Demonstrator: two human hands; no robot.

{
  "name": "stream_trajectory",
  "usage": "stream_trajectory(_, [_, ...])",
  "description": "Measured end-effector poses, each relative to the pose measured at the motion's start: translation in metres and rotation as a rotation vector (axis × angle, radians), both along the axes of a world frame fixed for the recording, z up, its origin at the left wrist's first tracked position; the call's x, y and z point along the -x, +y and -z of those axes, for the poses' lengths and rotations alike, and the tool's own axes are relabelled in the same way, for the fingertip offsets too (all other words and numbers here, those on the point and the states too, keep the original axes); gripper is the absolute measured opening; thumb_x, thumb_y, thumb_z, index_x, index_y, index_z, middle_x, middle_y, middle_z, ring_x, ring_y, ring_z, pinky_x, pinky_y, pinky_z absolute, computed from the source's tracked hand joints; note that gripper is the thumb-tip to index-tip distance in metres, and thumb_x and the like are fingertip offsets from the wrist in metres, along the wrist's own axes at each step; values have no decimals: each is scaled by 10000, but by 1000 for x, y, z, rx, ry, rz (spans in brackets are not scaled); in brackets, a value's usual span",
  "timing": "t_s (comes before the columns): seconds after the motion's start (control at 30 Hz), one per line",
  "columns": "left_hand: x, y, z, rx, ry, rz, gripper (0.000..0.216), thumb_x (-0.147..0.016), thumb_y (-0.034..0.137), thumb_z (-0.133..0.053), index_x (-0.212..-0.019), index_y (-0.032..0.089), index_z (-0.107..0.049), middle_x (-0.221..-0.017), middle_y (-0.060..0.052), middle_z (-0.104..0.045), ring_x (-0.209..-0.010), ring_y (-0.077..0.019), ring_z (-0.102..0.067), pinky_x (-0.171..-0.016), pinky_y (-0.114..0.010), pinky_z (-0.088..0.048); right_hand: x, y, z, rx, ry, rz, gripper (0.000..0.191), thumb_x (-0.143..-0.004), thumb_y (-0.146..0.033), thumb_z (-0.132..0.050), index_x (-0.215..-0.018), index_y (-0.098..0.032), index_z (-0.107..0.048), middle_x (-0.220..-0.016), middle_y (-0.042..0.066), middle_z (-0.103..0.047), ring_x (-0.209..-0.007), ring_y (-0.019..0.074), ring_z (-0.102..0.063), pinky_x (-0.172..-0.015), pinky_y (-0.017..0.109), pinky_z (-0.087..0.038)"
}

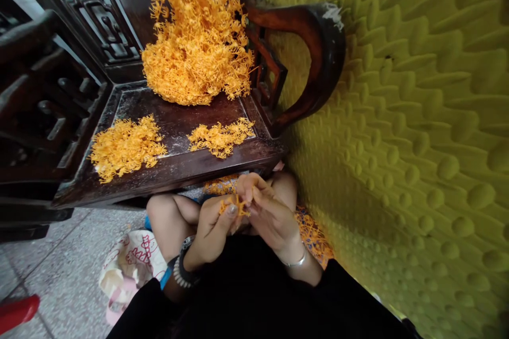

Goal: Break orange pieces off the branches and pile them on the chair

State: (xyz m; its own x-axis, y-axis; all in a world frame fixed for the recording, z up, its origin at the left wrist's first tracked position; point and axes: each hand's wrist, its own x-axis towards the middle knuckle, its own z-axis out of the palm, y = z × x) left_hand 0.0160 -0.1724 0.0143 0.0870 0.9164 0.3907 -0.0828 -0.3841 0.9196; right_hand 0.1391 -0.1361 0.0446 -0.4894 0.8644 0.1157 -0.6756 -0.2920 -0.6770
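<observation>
My left hand (212,228) and my right hand (270,217) meet over my lap, both pinching a small orange plastic sprig (235,205) between the fingertips. In front of me stands a dark wooden chair seat (175,161). On it rests a tall heap of orange plastic sprigs (199,37) at the back, a flat pile of the same pieces (125,145) at the left, and a smaller pile (220,136) at the right. More orange pieces (314,238) lie on the floor by my right knee.
A yellow-green foam wall (417,143) with bumps fills the right side. The chair's curved armrest (318,58) stands close to it. A white printed bag (129,265) lies on the grey tiled floor at the left, and a red object (18,312) shows at the bottom-left corner.
</observation>
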Motion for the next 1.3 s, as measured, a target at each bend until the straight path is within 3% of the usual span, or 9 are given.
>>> stream_trajectory(0.23, [-7,1,5,327,-407,28,573,-931,499,-479,-467,165,-436,-372,48,-305,-341,-57,-244,-361,-220,-168,4,-8,1,207,107,-27,115,-852,-240,-657,-761,-183,-617,-731,-37,-422,-526,69,-234,-547,151,-374])
stream_trajectory(0.4, [-7,7,0,484,-593,48,586,-851,499,-605,-421,156,-403,-294,83,-218,-259,-16,-113,-295,-181,-56,6,-10,7,361,140,-95,116,-825,-230,-695,-760,-166,-622,-701,-44,-420,-516,55,-229,-503,96,-364])
stream_trajectory(0.6, [-13,10,-14,562,-746,234,669,-817,462,-643,-413,188,-184,-288,102,-136,-233,-6,-71,-258,-153,-14,1,-16,6,217,173,-102,101,-862,-236,-659,-789,-172,-630,-720,-43,-456,-479,32,-260,-467,101,-356])
stream_trajectory(0.8, [-23,10,-24,554,-834,399,666,-842,422,-606,-424,198,-138,-262,110,-81,-206,0,-24,-226,-140,-8,-8,-22,4,162,168,-115,105,-882,-257,-636,-804,-195,-605,-729,-54,-452,-458,20,-278,-416,124,-286])
stream_trajectory(0.93, [-22,7,-13,461,-720,346,624,-879,452,-552,-425,190,-214,-292,97,-144,-215,-10,-83,-233,-161,-42,-11,-24,9,23,53,-44,134,-924,-293,-571,-818,-210,-578,-731,-47,-424,-450,36,-295,-407,176,-268])
stream_trajectory(1.1, [-7,6,-8,325,-204,133,543,-942,457,-484,-489,168,-403,-408,42,-366,-367,-51,-300,-384,-203,-262,-19,-16,15,-337,-401,251,204,-950,-376,-514,-824,-216,-527,-744,-13,-435,-634,117,-432,-577,256,-379])
stream_trajectory(1.23, [6,11,-17,280,60,48,515,-948,443,-478,-518,170,-403,-471,37,-371,-452,-75,-296,-463,-241,-276,-26,-6,14,-549,-746,226,61,-947,-285,-529,-943,-239,-490,-818,-10,-494,-729,130,-497,-684,269,-418])
stream_trajectory(1.3, [11,15,-20,279,121,27,503,-947,444,-474,-531,171,-405,-492,43,-343,-473,-81,-257,-471,-249,-256,-29,-2,13,-605,-850,232,131,-957,-250,-506,-1085,-248,-478,-885,3,-545,-770,134,-541,-709,273,-429])
